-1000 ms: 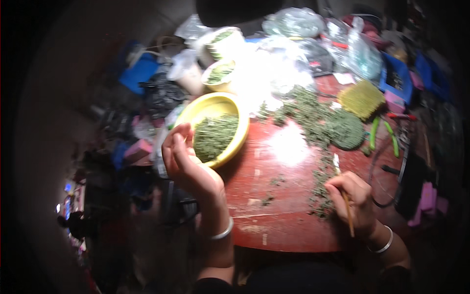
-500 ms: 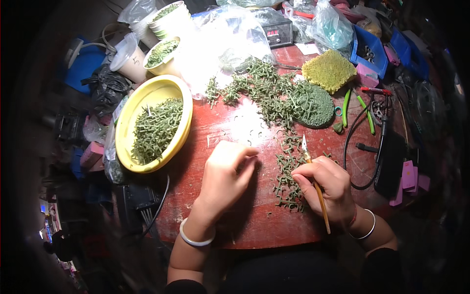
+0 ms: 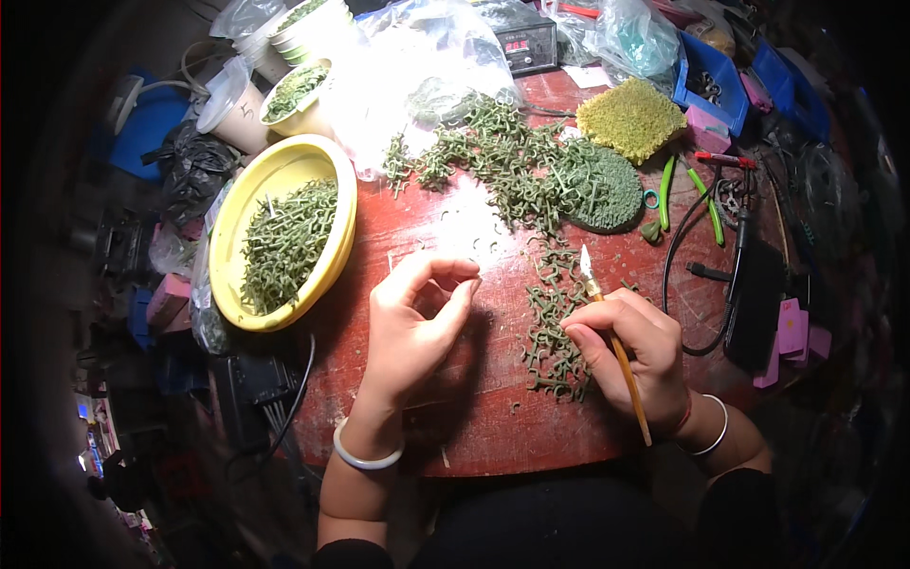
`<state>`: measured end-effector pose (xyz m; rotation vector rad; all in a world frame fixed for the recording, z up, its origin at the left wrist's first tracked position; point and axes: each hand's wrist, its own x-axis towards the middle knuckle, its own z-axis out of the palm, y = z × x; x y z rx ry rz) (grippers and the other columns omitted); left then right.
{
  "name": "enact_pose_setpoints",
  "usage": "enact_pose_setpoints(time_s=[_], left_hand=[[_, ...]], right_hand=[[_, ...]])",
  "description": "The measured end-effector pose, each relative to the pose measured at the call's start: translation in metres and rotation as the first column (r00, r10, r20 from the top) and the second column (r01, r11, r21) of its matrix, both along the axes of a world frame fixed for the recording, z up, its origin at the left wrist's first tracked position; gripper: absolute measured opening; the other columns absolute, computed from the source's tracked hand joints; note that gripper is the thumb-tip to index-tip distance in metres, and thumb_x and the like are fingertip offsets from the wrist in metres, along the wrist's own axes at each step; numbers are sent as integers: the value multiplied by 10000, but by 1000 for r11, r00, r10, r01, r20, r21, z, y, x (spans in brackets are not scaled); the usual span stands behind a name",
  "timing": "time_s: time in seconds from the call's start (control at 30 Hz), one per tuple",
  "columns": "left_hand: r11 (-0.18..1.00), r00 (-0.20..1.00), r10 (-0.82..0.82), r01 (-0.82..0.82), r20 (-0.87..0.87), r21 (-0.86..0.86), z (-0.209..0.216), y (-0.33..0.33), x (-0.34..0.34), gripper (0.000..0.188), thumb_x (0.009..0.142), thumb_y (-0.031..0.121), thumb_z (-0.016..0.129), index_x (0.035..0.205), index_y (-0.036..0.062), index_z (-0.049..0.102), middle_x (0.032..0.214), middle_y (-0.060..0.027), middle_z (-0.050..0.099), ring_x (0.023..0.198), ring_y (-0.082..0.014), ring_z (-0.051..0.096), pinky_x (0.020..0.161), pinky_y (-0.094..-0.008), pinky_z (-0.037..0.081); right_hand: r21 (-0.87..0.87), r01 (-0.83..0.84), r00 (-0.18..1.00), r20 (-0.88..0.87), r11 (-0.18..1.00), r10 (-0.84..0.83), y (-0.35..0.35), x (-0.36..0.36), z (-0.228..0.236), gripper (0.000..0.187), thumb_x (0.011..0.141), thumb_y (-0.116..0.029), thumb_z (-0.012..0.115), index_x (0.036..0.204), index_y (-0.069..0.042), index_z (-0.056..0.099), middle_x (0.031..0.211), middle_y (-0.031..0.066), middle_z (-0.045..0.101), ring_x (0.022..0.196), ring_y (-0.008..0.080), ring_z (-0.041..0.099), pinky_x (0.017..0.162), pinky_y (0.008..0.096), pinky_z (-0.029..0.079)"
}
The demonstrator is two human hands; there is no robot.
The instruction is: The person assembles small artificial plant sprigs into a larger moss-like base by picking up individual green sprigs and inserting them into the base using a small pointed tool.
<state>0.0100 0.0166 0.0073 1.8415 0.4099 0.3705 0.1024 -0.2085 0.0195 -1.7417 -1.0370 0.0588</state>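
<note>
Right hand (image 3: 643,349) grasps a wooden-handled tool (image 3: 627,376) beside green pieces (image 3: 550,327) on the counter (image 3: 526,441); left hand (image 3: 409,327) curled, contents unclear.

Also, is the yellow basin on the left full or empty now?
Partly filled: a heap of small green pieces lies inside the yellow basin, with bare inner wall visible beside it.

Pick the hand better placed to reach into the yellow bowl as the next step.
Probably the left hand: it is nearer the yellow bowl, though whether it pinches anything is unclear. The right hand is farther off, gripping a brown-handled tool beside loose green pieces.
</note>
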Motion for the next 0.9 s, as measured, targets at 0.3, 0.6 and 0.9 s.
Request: enact_pose_setpoints(time_s=[0.3, 0.6, 0.9], left_hand=[[699, 972, -231, 130, 50, 704, -6, -9, 1, 204, 788, -1, 776, 980, 43, 720, 878, -98, 740, 820, -280, 690, 751, -383, 559], [518, 958, -285, 122, 36, 846, -17, -18, 2, 234, 830, 11, 667, 1063, 6, 683, 851, -122, 682, 816, -286, 655, 792, -388, 527], [954, 991, -56, 19, 118, 299, -11, -15, 1, 210, 848, -38, 739, 1048, 10, 695, 975, -85, 741, 911, -151, 725, 791, -290, 574]], right_hand=[[-1, 0, 1000, 29, 1000, 0, 0, 0, -3, 161, 837, 49, 759, 966, -2, 677, 800, 123, 637, 680, 271, 623, 603, 356, 485], [7, -12, 998, 55, 1000, 12, 1, 1, -5, 152, 835, 37, 759, 946, -12, 668, 768, 120, 607, 653, 285, 595, 588, 379, 469], [-6, 1, 998, 63, 1000, 0, 0, 3, -4, 161, 824, 42, 761, 943, -8, 665, 771, 121, 617, 657, 283, 602, 591, 375, 471]])
